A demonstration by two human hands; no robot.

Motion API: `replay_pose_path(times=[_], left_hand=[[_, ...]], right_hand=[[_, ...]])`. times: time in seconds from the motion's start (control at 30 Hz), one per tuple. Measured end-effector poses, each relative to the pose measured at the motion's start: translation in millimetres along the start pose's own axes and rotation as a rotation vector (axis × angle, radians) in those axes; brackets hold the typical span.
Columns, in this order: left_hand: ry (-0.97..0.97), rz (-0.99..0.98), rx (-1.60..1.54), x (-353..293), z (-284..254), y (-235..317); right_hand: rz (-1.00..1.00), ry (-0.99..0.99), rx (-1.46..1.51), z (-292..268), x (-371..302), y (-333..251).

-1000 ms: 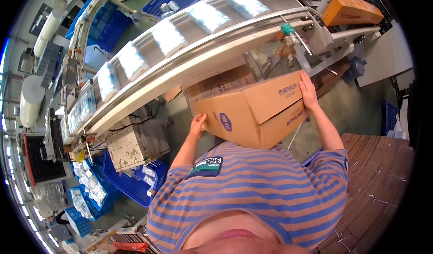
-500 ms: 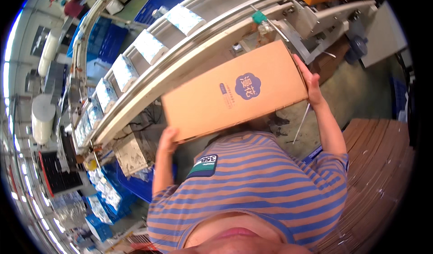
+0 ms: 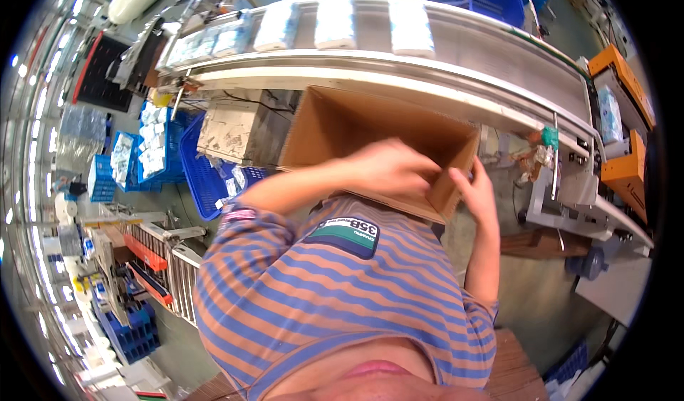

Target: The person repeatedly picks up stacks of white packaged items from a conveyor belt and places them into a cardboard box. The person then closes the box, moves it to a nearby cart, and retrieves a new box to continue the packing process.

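Note:
A brown cardboard box (image 3: pixel 385 118) is before my body with its top open toward me, and its bare inner walls show. My right hand (image 3: pixel 479 191) grips its right wall, thumb inside the rim and fingers outside. My left hand (image 3: pixel 395 166) reaches across the opening toward that same right end. Its fingers look stretched and apart, though a little blurred, with nothing seen in them. Past the box, white-and-blue soft packs (image 3: pixel 335 22) stand in a row on a conveyor (image 3: pixel 470 38).
The conveyor's pale rail (image 3: pixel 278 78) runs just beyond the box. To the left are a stained box-like block (image 3: pixel 226 129) and a blue basket (image 3: pixel 196 187) with packs. An orange machine (image 3: pixel 627 169) and metal frame (image 3: pixel 563 201) stand at the right.
The box has turned from its closed printed face to its open side. My left hand has left its near left corner and moved over the opening. My view has swung round.

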State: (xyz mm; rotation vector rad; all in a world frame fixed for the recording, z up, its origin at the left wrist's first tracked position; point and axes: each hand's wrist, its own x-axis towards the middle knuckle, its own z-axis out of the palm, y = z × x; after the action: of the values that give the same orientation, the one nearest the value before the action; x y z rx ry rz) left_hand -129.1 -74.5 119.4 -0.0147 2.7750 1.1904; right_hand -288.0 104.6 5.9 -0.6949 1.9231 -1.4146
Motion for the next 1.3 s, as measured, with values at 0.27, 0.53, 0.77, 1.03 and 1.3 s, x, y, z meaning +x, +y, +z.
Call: replay_pose_path(times=[0.27,0.53,0.77,1.03,1.3], left_hand=[[0.739,-0.406,-0.104,-132,42,-297],[0.812,-0.144,0.621,16,-126,-143],[0.757,-0.459,0.403,51,-168,-311],[0.526,-0.352,-0.552,195,-92,-188],[0.589,-0.209,-0.574,324,12,-109]], right_hand=[[0.268,-0.089,0.395,-53,74,65],[0.456,0.37,-0.365,-71,64,110],[-0.439,0.674,-0.932,-77,63,-13],[0.006,0.842,-1.064,-234,214,-58],[-0.071,0.321,-1.031,-135,225,-65]])
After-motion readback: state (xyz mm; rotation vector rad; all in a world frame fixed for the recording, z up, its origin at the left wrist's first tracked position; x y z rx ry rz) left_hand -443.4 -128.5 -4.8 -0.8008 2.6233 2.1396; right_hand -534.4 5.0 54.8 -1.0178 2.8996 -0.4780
